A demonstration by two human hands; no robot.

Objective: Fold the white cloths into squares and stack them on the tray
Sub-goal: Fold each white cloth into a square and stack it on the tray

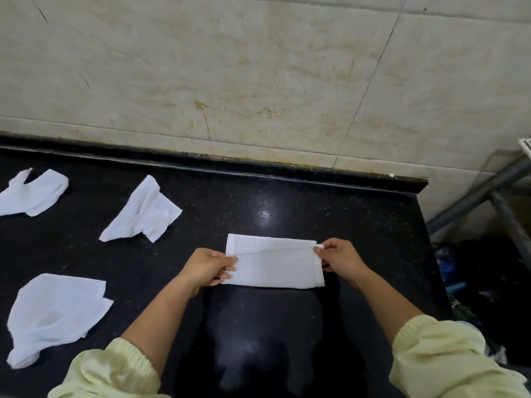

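A white cloth (275, 264) lies on the black counter (359, 225), doubled over into a rectangle with its upper layer slightly askew. My left hand (208, 267) pinches its left edge. My right hand (342, 258) pinches the top right corner. Three loose, crumpled white cloths lie to the left: one at the near left (54, 314), one in the middle (143, 215), one at the far left (31, 193). No tray is in view.
A stained beige tiled wall (258, 81) rises behind the counter. The counter ends at its right edge, beyond which stand a grey metal frame (488, 193) and dark clutter on the floor (488, 277).
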